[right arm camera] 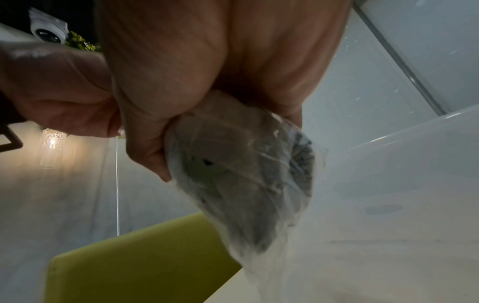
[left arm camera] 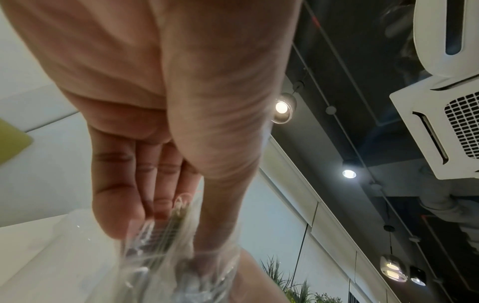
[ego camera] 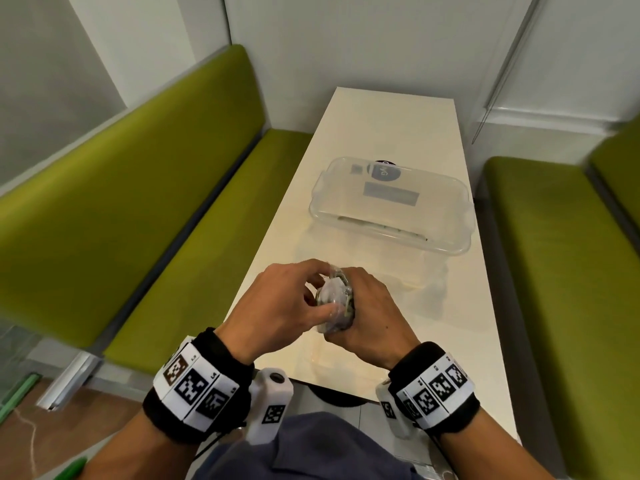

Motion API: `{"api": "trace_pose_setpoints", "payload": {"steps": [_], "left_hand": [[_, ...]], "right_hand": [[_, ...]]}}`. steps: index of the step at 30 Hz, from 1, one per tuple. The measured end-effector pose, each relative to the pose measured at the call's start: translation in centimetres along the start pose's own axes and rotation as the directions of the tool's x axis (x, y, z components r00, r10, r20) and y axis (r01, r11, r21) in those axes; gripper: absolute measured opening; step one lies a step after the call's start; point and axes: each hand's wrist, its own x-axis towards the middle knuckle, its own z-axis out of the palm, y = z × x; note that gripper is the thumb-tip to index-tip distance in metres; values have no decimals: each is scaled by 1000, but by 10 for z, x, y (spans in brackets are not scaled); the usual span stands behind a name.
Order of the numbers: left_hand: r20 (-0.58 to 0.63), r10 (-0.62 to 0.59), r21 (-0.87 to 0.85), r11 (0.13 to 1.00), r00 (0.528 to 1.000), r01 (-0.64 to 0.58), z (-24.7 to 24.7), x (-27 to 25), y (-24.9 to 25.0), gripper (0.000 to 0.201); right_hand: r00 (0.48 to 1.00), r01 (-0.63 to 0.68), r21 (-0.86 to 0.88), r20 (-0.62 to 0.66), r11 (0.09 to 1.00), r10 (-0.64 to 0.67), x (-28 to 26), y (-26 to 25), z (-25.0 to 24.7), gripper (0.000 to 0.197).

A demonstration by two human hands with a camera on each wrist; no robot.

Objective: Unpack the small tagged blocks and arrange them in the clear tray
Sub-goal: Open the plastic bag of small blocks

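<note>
both hands are up over the near part of the white table point(ego camera: 398, 133), close together, and both have hold of one small clear plastic bag point(ego camera: 336, 301). the right hand point(ego camera: 374, 313) is curled around the bag like a fist, and from the right wrist view the bag point(right arm camera: 241, 174) bulges out under the bent fingers point(right arm camera: 145, 147). the left hand point(ego camera: 277, 306) pinches the bag from the other side, with its thumb lying across the front and its fingers bent over the top. from the left wrist view the crinkly plastic point(left arm camera: 166, 242) sits right at the fingertips point(left arm camera: 116, 209). there is something grey and white packed inside the bag, but it is too blurry to tell if these are the blocks. the clear tray point(ego camera: 460, 216) sits farther back on the table, well apart from the hands. a dark round sticker and a grey label show through it. green benches point(ego camera: 145, 174) run along both sides of the table.
</note>
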Motion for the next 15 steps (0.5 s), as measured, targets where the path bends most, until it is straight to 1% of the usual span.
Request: {"api": "trace_pose_setpoints", "payload": {"steps": [3, 6, 9, 11, 14, 15], "left_hand": [[3, -27, -27, 999, 1000, 27, -12, -1, -14, 28], [8, -35, -63, 997, 999, 36, -20, -3, -23, 21], [-9, -38, -98, 994, 999, 37, -27, -6, -32, 20], [3, -35, -111, 993, 999, 35, -30, -5, -37, 22], [67, -23, -51, 998, 997, 27, -30, -2, -38, 39], [84, -22, -30, 999, 996, 25, -30, -1, -37, 40]], "right_hand": [[1000, -12, 7, 15, 1000, 12, 7, -10, 8, 74], [1000, -7, 0, 6, 1000, 7, 12, -17, 14, 74], [1000, -10, -12, -3, 1000, 10, 16, -20, 19, 74], [1000, -12, -12, 0, 1000, 12, 19, -23, 22, 74], [1000, 9, -11, -4, 1000, -9, 22, -26, 26, 72], [1000, 11, -7, -7, 1000, -11, 23, -26, 27, 72]]}}
